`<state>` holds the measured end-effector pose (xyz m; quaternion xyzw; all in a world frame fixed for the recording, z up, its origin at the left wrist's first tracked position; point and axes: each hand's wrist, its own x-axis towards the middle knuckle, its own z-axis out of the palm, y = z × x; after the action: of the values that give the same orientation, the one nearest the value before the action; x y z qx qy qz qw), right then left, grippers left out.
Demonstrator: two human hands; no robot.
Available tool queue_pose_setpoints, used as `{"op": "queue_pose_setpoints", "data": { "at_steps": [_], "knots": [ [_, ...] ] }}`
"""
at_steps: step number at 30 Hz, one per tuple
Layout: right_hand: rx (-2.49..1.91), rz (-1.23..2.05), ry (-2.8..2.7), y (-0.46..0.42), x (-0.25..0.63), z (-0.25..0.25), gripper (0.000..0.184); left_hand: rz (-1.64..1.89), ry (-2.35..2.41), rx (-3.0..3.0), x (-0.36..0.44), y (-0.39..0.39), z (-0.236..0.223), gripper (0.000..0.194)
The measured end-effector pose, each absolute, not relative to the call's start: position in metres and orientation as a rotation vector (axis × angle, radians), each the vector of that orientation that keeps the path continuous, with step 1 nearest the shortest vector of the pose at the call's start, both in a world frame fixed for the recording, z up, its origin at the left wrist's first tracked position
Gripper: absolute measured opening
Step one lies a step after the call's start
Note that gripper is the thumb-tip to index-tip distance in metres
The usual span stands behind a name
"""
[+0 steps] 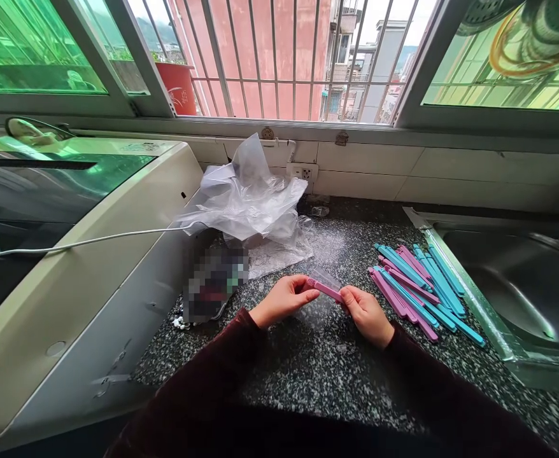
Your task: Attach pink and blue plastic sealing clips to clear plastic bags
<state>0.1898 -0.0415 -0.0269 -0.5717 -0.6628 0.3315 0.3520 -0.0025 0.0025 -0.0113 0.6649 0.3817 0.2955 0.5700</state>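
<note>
Between my two hands is a slim pink plastic stick (326,290), slanting down to the right over the dark speckled counter. My left hand (285,300) has its thumb and fingers closed at the stick's left end, which looks ridged. At the other end, my right hand (368,314) pinches it between thumb and fingers. A clear plastic piece (326,277), perhaps a sleeve, shows just behind the stick; whether they are joined I cannot tell. To the right of my right hand lies a loose pile of similar pink sticks (394,298) and blue sticks (439,283).
Crumpled clear plastic bags (260,203) lie at the back, beside a wall socket (303,172). A blurred-out device (215,280) rests left of my hands. A white cable (102,240) crosses a large pale appliance (131,197). On the right is a metal sink (489,331).
</note>
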Motion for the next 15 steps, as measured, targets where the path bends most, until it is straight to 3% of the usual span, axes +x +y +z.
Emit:
{"op": "queue_pose_setpoints", "data": {
  "at_steps": [15],
  "knots": [
    [-1.389, 0.833, -1.467, -0.033, 0.204, -0.023, 0.051, 0.997, 1.052, 1.238, -0.014, 0.021, -0.012, 0.042]
  ]
}}
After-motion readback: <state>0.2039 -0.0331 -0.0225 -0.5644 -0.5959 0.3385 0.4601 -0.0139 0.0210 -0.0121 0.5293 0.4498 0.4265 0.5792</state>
